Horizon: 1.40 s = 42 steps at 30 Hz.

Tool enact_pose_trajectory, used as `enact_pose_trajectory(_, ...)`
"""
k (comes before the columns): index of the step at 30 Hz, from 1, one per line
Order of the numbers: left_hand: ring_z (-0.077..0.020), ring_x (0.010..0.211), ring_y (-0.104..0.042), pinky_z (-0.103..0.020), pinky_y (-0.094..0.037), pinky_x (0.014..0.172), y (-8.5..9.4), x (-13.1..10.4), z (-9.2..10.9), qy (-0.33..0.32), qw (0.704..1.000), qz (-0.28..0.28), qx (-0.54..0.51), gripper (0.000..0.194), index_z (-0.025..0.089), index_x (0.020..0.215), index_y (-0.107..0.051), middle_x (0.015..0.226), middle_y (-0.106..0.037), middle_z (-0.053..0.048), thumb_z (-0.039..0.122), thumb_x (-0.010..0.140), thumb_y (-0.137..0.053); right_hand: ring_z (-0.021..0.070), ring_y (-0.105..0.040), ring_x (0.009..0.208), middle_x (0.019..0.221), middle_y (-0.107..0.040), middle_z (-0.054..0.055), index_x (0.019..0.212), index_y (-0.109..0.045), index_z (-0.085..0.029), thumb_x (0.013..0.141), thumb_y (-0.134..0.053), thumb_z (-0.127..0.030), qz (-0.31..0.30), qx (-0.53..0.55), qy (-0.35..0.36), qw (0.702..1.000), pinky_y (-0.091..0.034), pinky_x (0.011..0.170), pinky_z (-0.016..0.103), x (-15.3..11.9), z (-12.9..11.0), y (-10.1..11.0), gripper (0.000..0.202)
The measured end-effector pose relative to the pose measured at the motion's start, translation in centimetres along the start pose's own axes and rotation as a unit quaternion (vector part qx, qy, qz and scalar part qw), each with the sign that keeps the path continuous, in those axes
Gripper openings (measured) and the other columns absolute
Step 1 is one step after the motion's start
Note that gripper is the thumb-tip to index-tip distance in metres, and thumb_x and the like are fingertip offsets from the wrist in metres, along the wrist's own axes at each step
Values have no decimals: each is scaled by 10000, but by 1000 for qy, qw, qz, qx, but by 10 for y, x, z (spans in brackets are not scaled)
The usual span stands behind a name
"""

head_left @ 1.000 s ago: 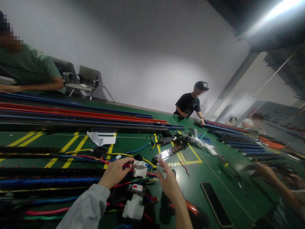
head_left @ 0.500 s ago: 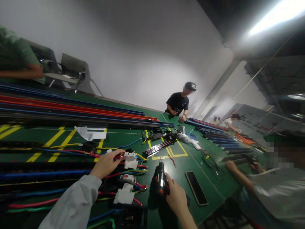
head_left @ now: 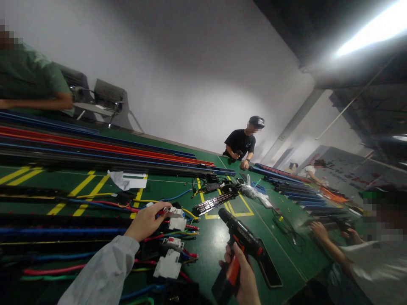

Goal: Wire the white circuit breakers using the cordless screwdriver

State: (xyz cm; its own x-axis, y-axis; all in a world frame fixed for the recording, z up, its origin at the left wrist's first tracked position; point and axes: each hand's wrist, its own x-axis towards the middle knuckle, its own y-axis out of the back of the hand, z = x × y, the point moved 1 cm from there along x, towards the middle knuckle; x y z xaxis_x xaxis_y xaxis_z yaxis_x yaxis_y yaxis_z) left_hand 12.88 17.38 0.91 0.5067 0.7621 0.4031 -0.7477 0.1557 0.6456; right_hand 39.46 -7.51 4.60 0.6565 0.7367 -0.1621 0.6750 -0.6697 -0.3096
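My left hand (head_left: 146, 222) is closed with its fingertips on the upper white circuit breaker (head_left: 177, 223), which has red, blue and yellow-green wires beside it. A second white circuit breaker (head_left: 168, 264) lies just nearer to me, its red wires with bare metal ends pointing right. My right hand (head_left: 243, 271) is wrapped round the handle of a black and orange cordless drill (head_left: 244, 235). The drill is tilted, its chuck pointing up and left, away from the breakers. Part of a phone (head_left: 270, 267) shows behind the drill.
Long blue and orange rails (head_left: 127, 148) lie across the green table (head_left: 203, 237). Past the drill are a dark metal strip (head_left: 216, 203), clear plastic wrap (head_left: 254, 192) and a thin black cable (head_left: 288, 224). Co-workers stand across the table (head_left: 240, 142) and at the right (head_left: 378, 258).
My right hand has swung the drill round, so its side and orange handle now show and its tip points up-left. My left hand stays at the upper breaker. The view has shifted slightly.
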Motion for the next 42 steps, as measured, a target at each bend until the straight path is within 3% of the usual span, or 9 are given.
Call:
enact_pose_trajectory(7, -217, 1006, -681, -270, -520, 829, 1, 1, 0, 14, 1000, -6, -4, 395, 313, 1180, -651, 1149, -723, 1, 504, 888, -467, 163, -597, 671, 962, -701, 54, 997, -669, -211, 786, -712, -474, -56, 59, -38, 996, -583, 706, 435, -6, 0, -18, 340)
enact_pose_trajectory(12, -212, 938, -697, -261, -510, 786, 1, 2, 0, 27, 999, -25, 0, 394, 337, 1206, -632, 1101, -738, 19, 508, 889, -472, 81, -439, 476, 928, -725, 64, 1120, -668, -197, 777, -727, -456, -113, 20, 13, 993, -580, 662, 410, -10, -3, -20, 434)
enact_pose_trajectory(15, -211, 959, -692, -262, -503, 792, 2, 2, 2, 25, 999, -28, -3, 387, 340, 1198, -632, 1103, -735, 21, 512, 904, -447, 68, -447, 421, 939, -724, 79, 1073, -690, -178, 792, -688, -525, -135, 13, 19, 991, -575, 640, 405, -11, -1, -20, 446)
enact_pose_trajectory(21, -211, 977, -684, -269, -505, 835, 6, 1, 5, 23, 999, -17, -18, 366, 322, 1183, -639, 1124, -728, 15, 477, 894, -477, 188, -601, 479, 560, -637, 39, 1085, -690, -108, 797, -602, -637, -150, -6, -51, 987, -548, 603, 393, -11, 0, -25, 609)
enact_pose_trajectory(23, -209, 987, -681, -273, -501, 868, 8, 1, 7, 20, 999, -17, -28, 359, 327, 1181, -640, 1145, -722, 18, 469, 894, -478, 215, -643, 529, 642, -673, 54, 1087, -673, -129, 767, -670, -571, -136, -18, -33, 990, -539, 570, 372, -9, -3, -27, 546)
enact_pose_trajectory(26, -208, 975, -684, -281, -498, 881, 9, 1, 8, 22, 999, -25, -41, 348, 345, 1174, -642, 1159, -716, 27, 479, 897, -477, 176, -611, 455, 779, -698, 56, 1066, -636, -172, 734, -743, -463, -149, -54, 25, 987, -508, 477, 327, -6, -6, -29, 454)
enact_pose_trajectory(31, -221, 931, -693, -283, -502, 823, 7, 2, 4, 40, 998, -26, -33, 349, 342, 1173, -643, 1065, -742, 14, 467, 880, -503, 95, -511, 359, 690, -654, 15, 941, -633, -162, 719, -777, -421, -231, -141, 45, 962, -463, 423, 267, -1, 6, -26, 370)
enact_pose_trajectory(35, -207, 866, -699, -264, -490, 779, 4, 1, 1, 44, 998, -29, -20, 336, 340, 1169, -642, 1003, -749, 12, 450, 883, -504, 89, -533, 357, 828, -681, 48, 945, -620, -181, 696, -786, -466, -244, -180, 24, 953, -420, 364, 235, -4, 13, -25, 414)
enact_pose_trajectory(42, -201, 850, -694, -271, -484, 797, 5, 1, 3, 56, 997, -40, -35, 306, 350, 1144, -655, 979, -750, 16, 426, 879, -521, 105, -548, 351, 884, -692, 50, 1104, -565, -230, 638, -820, -462, -231, -153, 2, 961, -415, 317, 223, -20, -1, -46, 580)
